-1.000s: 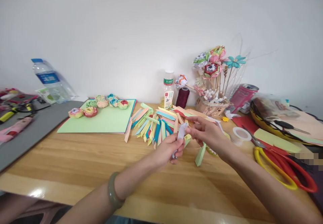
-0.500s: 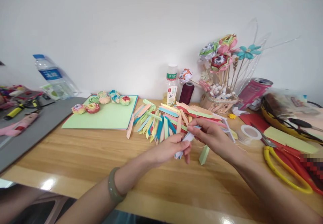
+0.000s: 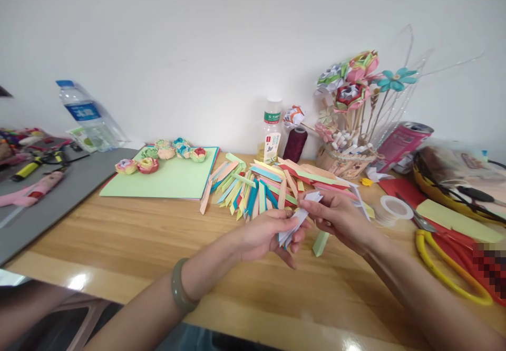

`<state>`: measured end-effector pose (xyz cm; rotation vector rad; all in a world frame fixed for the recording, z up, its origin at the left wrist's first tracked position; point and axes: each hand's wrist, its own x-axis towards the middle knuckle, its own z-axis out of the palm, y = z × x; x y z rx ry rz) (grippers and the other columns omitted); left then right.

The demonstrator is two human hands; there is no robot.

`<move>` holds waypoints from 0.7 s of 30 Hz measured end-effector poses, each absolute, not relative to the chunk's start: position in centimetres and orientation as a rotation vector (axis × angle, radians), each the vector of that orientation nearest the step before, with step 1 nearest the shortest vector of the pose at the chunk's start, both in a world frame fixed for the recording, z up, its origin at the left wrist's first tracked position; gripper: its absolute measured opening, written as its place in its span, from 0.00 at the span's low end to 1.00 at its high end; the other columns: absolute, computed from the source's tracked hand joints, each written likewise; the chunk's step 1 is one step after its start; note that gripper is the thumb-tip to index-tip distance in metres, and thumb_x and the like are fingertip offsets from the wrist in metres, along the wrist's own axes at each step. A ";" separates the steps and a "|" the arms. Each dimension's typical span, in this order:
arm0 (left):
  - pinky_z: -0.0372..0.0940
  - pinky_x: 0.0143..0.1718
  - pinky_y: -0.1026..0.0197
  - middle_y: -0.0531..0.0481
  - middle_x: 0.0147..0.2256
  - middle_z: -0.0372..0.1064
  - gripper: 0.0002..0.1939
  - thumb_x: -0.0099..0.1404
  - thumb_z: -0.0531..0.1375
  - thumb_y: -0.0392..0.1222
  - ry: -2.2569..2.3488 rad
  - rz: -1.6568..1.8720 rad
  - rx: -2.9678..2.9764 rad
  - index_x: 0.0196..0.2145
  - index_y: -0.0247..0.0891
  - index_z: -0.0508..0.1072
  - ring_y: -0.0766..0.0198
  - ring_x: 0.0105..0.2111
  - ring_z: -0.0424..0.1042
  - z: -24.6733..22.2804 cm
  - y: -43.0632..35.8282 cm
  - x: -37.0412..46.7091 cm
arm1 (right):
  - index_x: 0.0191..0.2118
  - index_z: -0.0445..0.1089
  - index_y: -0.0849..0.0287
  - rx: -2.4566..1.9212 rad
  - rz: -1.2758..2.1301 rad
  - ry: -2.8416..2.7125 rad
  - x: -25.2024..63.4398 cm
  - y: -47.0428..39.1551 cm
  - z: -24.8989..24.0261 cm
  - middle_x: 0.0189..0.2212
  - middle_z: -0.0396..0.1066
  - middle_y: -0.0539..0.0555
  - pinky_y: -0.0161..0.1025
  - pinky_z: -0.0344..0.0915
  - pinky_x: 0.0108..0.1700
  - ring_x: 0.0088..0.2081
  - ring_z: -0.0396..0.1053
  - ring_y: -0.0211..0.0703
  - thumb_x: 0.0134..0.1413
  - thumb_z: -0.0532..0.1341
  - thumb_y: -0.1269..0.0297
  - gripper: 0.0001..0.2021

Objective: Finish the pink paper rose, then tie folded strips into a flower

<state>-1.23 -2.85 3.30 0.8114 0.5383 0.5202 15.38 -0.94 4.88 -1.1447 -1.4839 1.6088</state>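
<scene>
A small bundle of folded paper strips (image 3: 293, 225), white with blue edges showing, is held between both hands above the front of the table. My left hand (image 3: 265, 234), with a jade-coloured bangle on its wrist, closes on the bundle's lower part between thumb and fingers. At the upper end, my right hand (image 3: 336, 211) pinches the strips with thumb and forefinger. Just behind the hands spreads a pile of coloured folded paper strips (image 3: 253, 187). One green folded strip (image 3: 320, 243) lies beneath my right hand.
Paper flowers (image 3: 147, 165) sit on green paper sheets (image 3: 177, 185) at left. Behind the pile stand a plastic bottle (image 3: 271, 129), a dark thread spool (image 3: 295, 144) and a flower basket (image 3: 343, 164). Yellow-handled scissors (image 3: 425, 256) and a white ribbon roll (image 3: 395, 207) lie at right.
The bundle has turned a little, so more of its white strips show. My left fingers have spread somewhat beneath it. The whole view has shifted slightly.
</scene>
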 end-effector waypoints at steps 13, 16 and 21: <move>0.58 0.42 0.55 0.44 0.43 0.65 0.18 0.63 0.47 0.45 1.202 0.757 1.979 0.48 0.38 0.61 0.58 0.39 0.64 3.2 -4.4 -0.1 | 0.17 0.64 0.62 -1.338 1.466 -1.376 14.7 -1.3 4.7 0.10 0.55 0.43 0.30 0.48 0.15 0.13 0.51 0.28 0.36 0.66 0.52 0.17; 0.59 0.37 0.59 0.45 0.37 0.67 0.14 0.63 0.47 0.44 1.197 0.673 1.960 0.42 0.35 0.64 0.61 0.34 0.65 2.7 -4.5 -0.1 | 0.17 0.64 0.62 -1.370 1.466 -1.375 14.4 -1.5 4.8 0.10 0.56 0.44 0.30 0.49 0.15 0.13 0.52 0.28 0.34 0.66 0.52 0.17; 0.54 0.27 0.64 0.51 0.25 0.62 0.13 0.64 0.42 0.42 1.155 0.679 1.785 0.29 0.36 0.63 0.67 0.25 0.61 2.0 -4.3 0.0 | 0.17 0.64 0.62 -1.332 1.534 -1.356 14.4 -1.6 4.6 0.12 0.58 0.45 0.30 0.51 0.16 0.14 0.52 0.28 0.32 0.68 0.54 0.17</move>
